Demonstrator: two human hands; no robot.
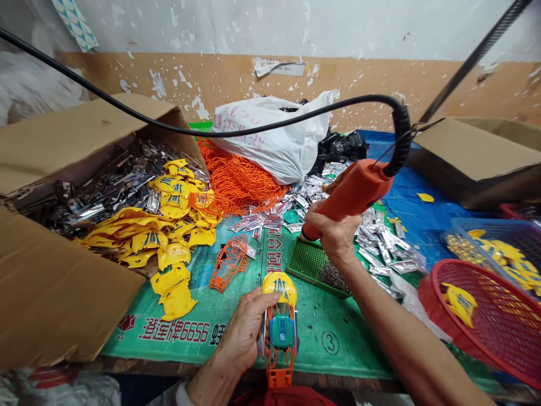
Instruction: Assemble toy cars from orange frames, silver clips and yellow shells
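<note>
Near the table's front edge, my left hand [244,324] is closed round a toy car body [282,332] with an orange lattice frame, a green middle piece and a yellow front shell. The thumb presses on the yellow shell. My right hand [336,234] grips an orange electric screwdriver [355,189] with a thick black cable at its back end. Its nose points down at the left over a green perforated screw tray [305,262], and the bit itself is hard to make out. Small screws [333,275] are heaped at the tray's near right end.
Yellow shells [173,256] spill from a cardboard box [63,287] on the left. One orange frame [230,262] lies apart from the orange pile [240,180]. Silver parts [382,245] are scattered behind the tray. A red basket [486,287] stands right; a black cable [253,132] crosses above.
</note>
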